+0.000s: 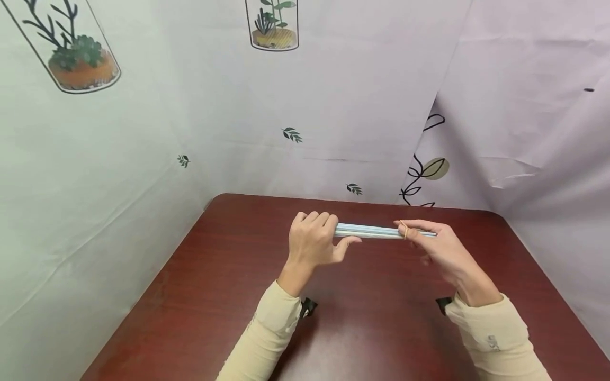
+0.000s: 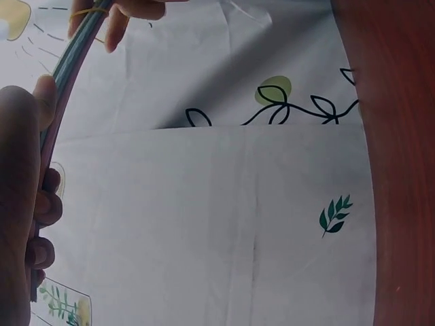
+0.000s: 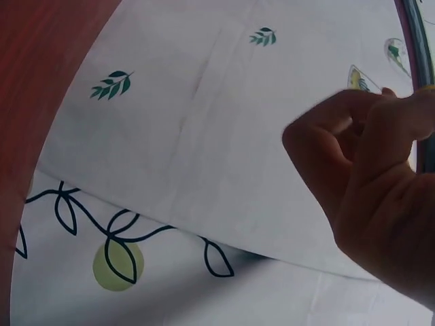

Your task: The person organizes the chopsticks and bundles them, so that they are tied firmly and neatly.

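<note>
The bench [image 1: 200,296] has a broad, flat top of deep reddish brown, its surface smooth and somewhat glossy, with faint darker streaking. Its far edge runs nearly straight and ends in a rounded corner on either side; the two side edges spread apart toward the viewer. A pale patch of glare lies on the near middle part, with a dark shadow just to its left. Both wrist views catch only a strip of the top, dimmer there.
</note>
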Motion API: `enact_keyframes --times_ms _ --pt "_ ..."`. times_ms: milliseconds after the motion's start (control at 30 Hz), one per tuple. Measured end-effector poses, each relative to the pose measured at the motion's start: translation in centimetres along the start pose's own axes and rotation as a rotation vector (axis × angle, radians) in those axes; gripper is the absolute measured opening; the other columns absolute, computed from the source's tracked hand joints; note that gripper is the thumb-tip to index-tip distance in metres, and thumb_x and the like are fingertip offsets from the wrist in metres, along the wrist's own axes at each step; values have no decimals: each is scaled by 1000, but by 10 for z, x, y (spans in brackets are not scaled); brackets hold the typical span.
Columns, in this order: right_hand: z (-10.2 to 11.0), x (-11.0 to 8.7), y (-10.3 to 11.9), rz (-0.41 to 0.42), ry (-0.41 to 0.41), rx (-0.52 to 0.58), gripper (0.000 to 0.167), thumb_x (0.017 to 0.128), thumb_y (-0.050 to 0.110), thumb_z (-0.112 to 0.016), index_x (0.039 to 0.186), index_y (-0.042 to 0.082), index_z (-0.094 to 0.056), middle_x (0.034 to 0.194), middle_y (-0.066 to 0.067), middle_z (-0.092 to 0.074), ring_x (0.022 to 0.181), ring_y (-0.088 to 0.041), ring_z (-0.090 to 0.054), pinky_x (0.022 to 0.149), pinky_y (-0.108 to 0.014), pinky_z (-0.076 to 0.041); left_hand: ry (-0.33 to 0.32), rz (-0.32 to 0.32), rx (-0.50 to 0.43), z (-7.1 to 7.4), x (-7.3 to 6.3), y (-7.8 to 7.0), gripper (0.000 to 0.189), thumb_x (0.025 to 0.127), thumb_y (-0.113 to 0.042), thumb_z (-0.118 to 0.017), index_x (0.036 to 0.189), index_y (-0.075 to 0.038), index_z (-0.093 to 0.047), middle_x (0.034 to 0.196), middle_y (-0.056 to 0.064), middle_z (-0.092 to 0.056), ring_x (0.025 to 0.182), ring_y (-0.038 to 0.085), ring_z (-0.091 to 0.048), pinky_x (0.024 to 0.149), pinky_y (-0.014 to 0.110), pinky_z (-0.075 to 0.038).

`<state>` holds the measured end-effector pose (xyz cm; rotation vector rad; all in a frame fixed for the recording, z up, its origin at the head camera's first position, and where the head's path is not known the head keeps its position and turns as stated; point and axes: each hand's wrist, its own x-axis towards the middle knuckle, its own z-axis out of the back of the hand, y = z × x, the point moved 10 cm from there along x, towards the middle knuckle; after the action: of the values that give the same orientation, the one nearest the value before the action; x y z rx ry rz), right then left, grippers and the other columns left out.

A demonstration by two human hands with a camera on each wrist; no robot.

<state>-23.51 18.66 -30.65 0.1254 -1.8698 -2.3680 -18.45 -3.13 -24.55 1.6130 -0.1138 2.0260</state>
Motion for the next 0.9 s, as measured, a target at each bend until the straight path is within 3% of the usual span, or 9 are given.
enact_keyframes --times_ms 100,200,300,367,533,633,767,900 --pt "-2 4 6 17 55 2 24 93 30 -69 116 24 -75 103 14 -68 85 -13 -51 49 -27 -40 23 19 -5 -3 1 4 64 85 -72 -51 59 -14 -44 52 -3 -38 47 16 -36 49 29 -31" --pt "-4 9 11 34 90 -1 23 94 28 -69 115 22 -76 109 15 -68 90 -11 -52 51 -28 -41 45 38 -12 -5 1 8 63 81 -72 -58 61 -14 -44 53 -3 -39 48 17 -36 50 30 -31" --pt "-3 9 13 52 86 -73 26 92 28 -71 117 20 -75 112 14 -67 97 -11 -54 58 -31 -47 56 38 -25 -7 -2 8 62 80 -71 -60 61 -14 -45 53 -3 -38 48 17 -35 50 30 -31" --pt "1 8 16 92 48 -148 32 91 29 -72 120 15 -73 108 12 -68 91 -12 -56 62 -30 -49 67 37 -35 -10 -4 7 61 78 -70 -63 61 -14 -46 53 -3 -39 48 17 -36 50 30 -31" --pt "9 -1 38 303 -120 -284 34 87 20 -77 116 3 -73 94 14 -70 79 -7 -59 65 -19 -48 120 42 -55 -19 -5 8 59 76 -69 -67 62 -15 -45 54 -4 -36 49 16 -35 52 30 -32" --pt "4 -10 51 449 -209 -311 29 82 8 -81 110 3 -76 97 14 -70 86 -2 -61 69 -14 -47 149 39 -55 -24 -7 8 58 78 -68 -66 63 -16 -44 54 -4 -34 49 15 -35 53 30 -32" --pt "-5 -21 64 644 -318 -371 37 73 -2 -84 108 5 -77 98 3 -73 94 0 -58 80 -13 -42 178 27 -26 -31 -8 9 54 80 -64 -67 67 -15 -48 55 -3 -35 49 16 -38 52 31 -31" --pt "-12 -27 68 810 -371 -413 47 66 -8 -86 110 2 -75 93 -8 -75 95 -1 -61 85 -15 -41 206 18 13 -42 -10 11 50 83 -64 -62 73 -16 -52 55 -1 -41 49 19 -42 51 33 -33"
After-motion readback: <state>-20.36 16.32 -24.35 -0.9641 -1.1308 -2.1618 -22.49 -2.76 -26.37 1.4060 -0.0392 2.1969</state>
